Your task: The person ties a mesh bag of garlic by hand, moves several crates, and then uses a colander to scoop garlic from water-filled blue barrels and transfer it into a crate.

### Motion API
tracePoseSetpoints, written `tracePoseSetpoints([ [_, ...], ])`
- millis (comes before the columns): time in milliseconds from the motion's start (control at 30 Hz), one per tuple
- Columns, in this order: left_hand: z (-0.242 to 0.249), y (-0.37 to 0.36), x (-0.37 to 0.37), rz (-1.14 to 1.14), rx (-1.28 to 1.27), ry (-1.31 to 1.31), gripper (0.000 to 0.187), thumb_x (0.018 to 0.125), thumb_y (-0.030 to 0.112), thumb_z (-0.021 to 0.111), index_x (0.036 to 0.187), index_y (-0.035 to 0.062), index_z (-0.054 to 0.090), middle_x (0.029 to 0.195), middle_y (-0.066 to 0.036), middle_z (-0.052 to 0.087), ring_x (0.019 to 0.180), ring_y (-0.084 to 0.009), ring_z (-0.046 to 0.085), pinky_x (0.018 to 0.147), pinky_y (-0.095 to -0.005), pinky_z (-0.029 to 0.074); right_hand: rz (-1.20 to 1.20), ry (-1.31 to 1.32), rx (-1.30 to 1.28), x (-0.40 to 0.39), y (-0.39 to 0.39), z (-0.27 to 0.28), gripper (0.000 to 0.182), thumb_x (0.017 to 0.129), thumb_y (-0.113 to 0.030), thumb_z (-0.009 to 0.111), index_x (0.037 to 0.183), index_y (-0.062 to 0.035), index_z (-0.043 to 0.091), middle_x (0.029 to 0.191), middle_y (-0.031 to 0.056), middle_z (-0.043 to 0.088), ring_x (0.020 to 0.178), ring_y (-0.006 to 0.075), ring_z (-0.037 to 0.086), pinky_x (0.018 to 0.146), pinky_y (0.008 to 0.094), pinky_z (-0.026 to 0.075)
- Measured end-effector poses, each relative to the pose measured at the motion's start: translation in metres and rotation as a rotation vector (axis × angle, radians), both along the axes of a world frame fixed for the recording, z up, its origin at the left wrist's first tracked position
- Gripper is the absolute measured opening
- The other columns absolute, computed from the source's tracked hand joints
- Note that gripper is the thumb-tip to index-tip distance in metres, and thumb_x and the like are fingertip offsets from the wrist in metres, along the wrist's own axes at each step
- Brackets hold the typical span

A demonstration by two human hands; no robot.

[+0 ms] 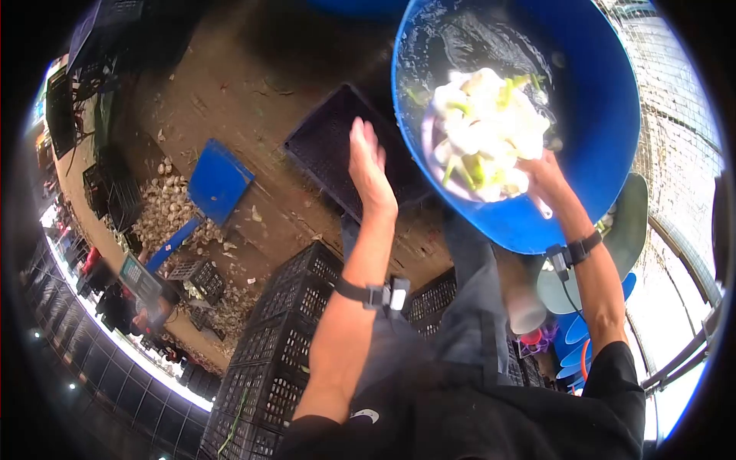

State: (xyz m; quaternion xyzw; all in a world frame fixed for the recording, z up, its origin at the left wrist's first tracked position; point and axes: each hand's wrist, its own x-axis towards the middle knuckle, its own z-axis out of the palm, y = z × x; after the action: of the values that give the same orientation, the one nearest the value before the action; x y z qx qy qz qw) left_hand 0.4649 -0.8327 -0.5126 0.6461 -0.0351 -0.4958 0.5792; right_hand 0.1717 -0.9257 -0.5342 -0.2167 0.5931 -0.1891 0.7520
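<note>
My right hand is closed at the near right edge of a pale basin, whose rim shows at the left. Overexposed white vegetables with green pieces heap above it; their exact kind is washed out. All this is over a big blue tub with water inside. My left hand is open and holds nothing, its fingers stretched out together, to the left of the tub. Beyond that hand lies a dark shallow crate on the floor.
Stacked black crates stand by my left arm. A blue shovel lies beside a heap of pale bulbs. Scraps litter the brown floor. Blue and grey-green plastic items and a mesh wall are to the right.
</note>
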Motion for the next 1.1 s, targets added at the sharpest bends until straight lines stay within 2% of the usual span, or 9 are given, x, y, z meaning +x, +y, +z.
tracePoseSetpoints([
  [233,0.04,0.044,0.005,0.061,-0.125,0.179,0.081,0.098,0.064,0.028,0.154,0.0049,0.021,0.155,-0.02,0.031,0.146,-0.0305,0.024,0.119,-0.0427,0.014,0.186,0.23,-0.153,0.008,0.016,0.089,0.03,0.081,-0.003,0.056,0.108,0.0056,0.061,0.083,0.0025,0.063,0.065,0.0073,0.056,0.054,0.0218,0.043],
  [467,0.077,0.106,0.042,0.052,-0.302,0.282,0.079,0.099,0.061,0.032,0.151,0.0025,0.026,0.153,-0.018,0.034,0.144,-0.0283,0.03,0.118,-0.043,0.019,0.289,0.162,0.056,0.087,0.093,0.162,0.043,0.077,0.005,0.056,0.12,0.0079,0.058,0.11,0.0139,0.067,0.094,0.0198,0.067,0.083,0.0328,0.055],
  [600,0.074,0.138,0.067,0.229,-0.236,0.468,0.071,0.102,0.053,0.031,0.149,0.0001,0.03,0.145,-0.022,0.044,0.136,-0.0305,0.04,0.115,-0.0417,0.029,0.166,-0.005,0.437,0.142,0.137,0.14,0.039,0.089,0.002,0.055,0.127,0.01,0.052,0.116,0.0164,0.065,0.101,0.0237,0.067,0.09,0.0382,0.056],
  [667,0.032,0.15,0.089,-0.066,0.023,-0.014,0.06,0.103,0.042,0.039,0.145,-0.0003,0.038,0.138,-0.018,0.051,0.129,-0.0259,0.048,0.112,-0.0371,0.034,0.246,-0.076,0.661,0.15,0.15,0.072,0.035,0.099,-0.019,0.046,0.121,0.0066,0.056,0.098,0.0157,0.068,0.074,0.0202,0.067,0.062,0.0309,0.058],
  [700,-0.007,0.157,0.098,0.056,0.142,0.142,0.05,0.102,0.032,0.047,0.14,-0.0007,0.045,0.131,-0.014,0.056,0.122,-0.0208,0.052,0.105,-0.0338,0.039,0.293,-0.109,0.77,0.154,0.157,0.037,0.041,0.103,-0.029,0.042,0.118,0.0048,0.057,0.089,0.0154,0.07,0.06,0.0185,0.068,0.048,0.0273,0.059],
  [800,-0.13,0.193,0.105,0.263,0.579,0.392,0.043,0.088,0.039,0.051,0.108,0.0029,0.061,0.108,-0.01,0.064,0.099,-0.0213,0.06,0.089,-0.0325,0.046,0.275,-0.248,0.886,0.175,0.173,-0.039,0.052,0.098,-0.044,0.05,0.117,0.003,0.057,0.089,0.0226,0.07,0.066,0.0224,0.072,0.05,0.0287,0.06],
  [933,-0.172,0.251,0.092,0.278,0.768,0.494,0.038,0.087,0.041,0.05,0.093,0.0055,0.061,0.089,-0.009,0.063,0.08,-0.0243,0.061,0.074,-0.0367,0.049,0.27,-0.3,1.152,0.153,0.197,-0.079,0.069,0.093,-0.059,0.05,0.118,0.0057,0.057,0.089,0.0282,0.07,0.073,0.0329,0.073,0.059,0.0399,0.062],
  [1000,-0.144,0.257,0.095,0.198,0.816,0.366,0.044,0.087,0.042,0.052,0.104,0.0029,0.063,0.098,-0.013,0.066,0.087,-0.0255,0.062,0.078,-0.0378,0.051,0.325,-0.374,1.12,0.152,0.195,-0.065,0.069,0.092,-0.06,0.052,0.117,0.0033,0.059,0.087,0.0271,0.07,0.072,0.0327,0.073,0.058,0.0401,0.061],
  [1100,-0.101,0.258,0.097,0.461,0.507,0.276,0.042,0.087,0.036,0.054,0.107,0.0008,0.063,0.105,-0.013,0.065,0.099,-0.0253,0.062,0.085,-0.0382,0.05,0.452,-0.248,0.968,0.179,0.183,-0.011,0.051,0.093,-0.044,0.058,0.118,0.0004,0.059,0.101,0.0176,0.069,0.081,0.0272,0.071,0.067,0.0397,0.061],
])
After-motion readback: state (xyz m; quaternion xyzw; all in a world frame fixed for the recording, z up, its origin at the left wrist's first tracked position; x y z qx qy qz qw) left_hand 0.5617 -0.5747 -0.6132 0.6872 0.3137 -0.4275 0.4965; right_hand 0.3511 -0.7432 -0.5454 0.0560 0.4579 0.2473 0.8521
